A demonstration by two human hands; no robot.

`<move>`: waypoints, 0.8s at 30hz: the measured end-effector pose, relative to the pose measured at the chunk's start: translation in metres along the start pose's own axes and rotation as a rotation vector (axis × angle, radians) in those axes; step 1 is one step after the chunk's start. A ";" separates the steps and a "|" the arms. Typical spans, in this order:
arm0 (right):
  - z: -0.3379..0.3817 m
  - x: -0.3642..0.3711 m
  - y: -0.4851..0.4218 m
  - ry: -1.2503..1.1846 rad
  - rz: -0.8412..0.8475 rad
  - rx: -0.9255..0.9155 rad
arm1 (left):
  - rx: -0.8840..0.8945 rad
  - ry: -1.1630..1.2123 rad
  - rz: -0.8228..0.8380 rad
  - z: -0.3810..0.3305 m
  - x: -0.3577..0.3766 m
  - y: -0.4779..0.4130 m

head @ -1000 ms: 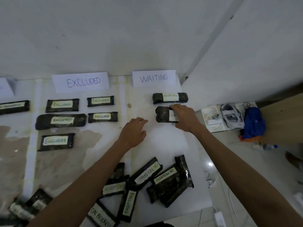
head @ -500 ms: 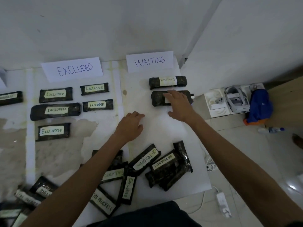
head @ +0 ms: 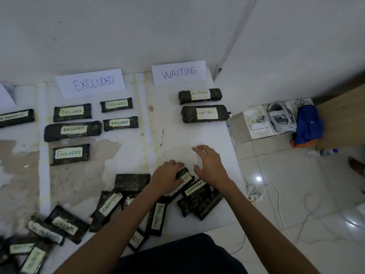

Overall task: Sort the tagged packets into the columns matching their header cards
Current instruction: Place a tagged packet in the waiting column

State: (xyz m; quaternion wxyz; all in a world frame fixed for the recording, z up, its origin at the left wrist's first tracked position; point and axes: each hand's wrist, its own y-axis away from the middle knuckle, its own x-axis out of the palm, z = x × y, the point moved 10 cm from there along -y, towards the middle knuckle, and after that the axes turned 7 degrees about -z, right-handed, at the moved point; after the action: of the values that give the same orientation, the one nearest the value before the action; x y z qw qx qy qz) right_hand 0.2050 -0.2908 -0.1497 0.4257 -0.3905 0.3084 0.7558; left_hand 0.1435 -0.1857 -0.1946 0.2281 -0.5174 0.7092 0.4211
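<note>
EXCLUDED column: 5 EXCLUDED packets (head: 72, 112) below the EXCLUDED card (head: 90, 83), tags up so you can check them.
Pile: unsorted pile (head: 110, 206) nearest you, in easy reach.
Left hand (head: 167, 177): fingers curled on the ON packet (head: 185, 177) at the pile's edge; probably ON PROGRESS, so it goes far left.
WAITING column: 2 WAITING packets (head: 204, 113) below the WAITING card (head: 178, 73).
Right hand (head: 209, 165): fingers spread, empty, hovers just beside that packet.

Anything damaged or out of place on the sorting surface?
EXCLUDED packets and WAITING packets lie straight. The white surface is worn through to brown patches at left. One unsorted packet in the near pile shows no tag.
</note>
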 end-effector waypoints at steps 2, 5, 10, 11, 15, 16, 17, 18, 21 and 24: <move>0.002 -0.006 0.003 -0.025 -0.050 0.013 | 0.014 -0.011 0.018 -0.001 -0.001 -0.004; 0.006 -0.014 0.004 -0.058 -0.101 0.031 | 0.031 -0.073 0.030 -0.004 -0.004 -0.005; 0.011 -0.017 0.004 -0.063 -0.108 0.036 | 0.043 -0.195 0.030 -0.010 0.006 0.008; 0.012 -0.016 0.004 -0.059 -0.102 0.033 | 0.022 -0.169 0.030 -0.010 0.007 0.010; 0.018 -0.016 0.005 -0.101 -0.104 0.016 | -0.097 0.090 0.008 -0.004 -0.007 0.008; 0.021 -0.019 0.006 -0.145 -0.118 0.011 | -0.125 0.169 -0.035 -0.002 -0.016 0.008; 0.025 -0.022 0.007 -0.200 -0.136 0.010 | -0.159 0.250 -0.091 0.001 -0.028 0.008; 0.028 -0.026 0.007 -0.252 -0.150 0.018 | -0.203 0.336 -0.154 0.005 -0.041 0.009; 0.040 -0.028 0.005 -0.339 -0.122 0.066 | -0.359 0.601 -0.322 0.025 -0.072 0.019; 0.058 -0.011 0.004 -0.340 0.009 0.094 | -0.475 0.790 -0.420 0.044 -0.086 0.031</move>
State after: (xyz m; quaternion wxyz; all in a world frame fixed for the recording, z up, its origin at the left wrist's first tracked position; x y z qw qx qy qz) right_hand 0.1862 -0.2512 -0.1104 0.4860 -0.2353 0.2689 0.7976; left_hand 0.1410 -0.0991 -0.1425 -0.1020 -0.8063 0.5065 0.2880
